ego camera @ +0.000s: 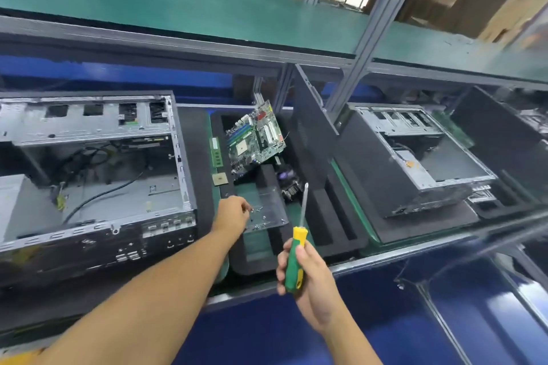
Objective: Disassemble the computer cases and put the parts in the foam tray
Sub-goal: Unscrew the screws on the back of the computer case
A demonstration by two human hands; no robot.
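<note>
Foam tray [338,228]: left hand [232,212] fingers over screws [258,210], grip unclear; right hand [311,284] grips screwdriver [297,238] above front edge.

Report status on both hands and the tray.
Left hand over foam tray, fingers at loose screws, grip unclear. Right hand holds screwdriver, tip up. Motherboard tilted in tray. Nothing in the way.

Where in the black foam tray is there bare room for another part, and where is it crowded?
Free: the green-floored pocket between the left hand and the black foam tray's near wall, and the long slots right of the yellow-green screwdriver. Crowded: the back, with the leaning green motherboard and a dark fan.
</note>
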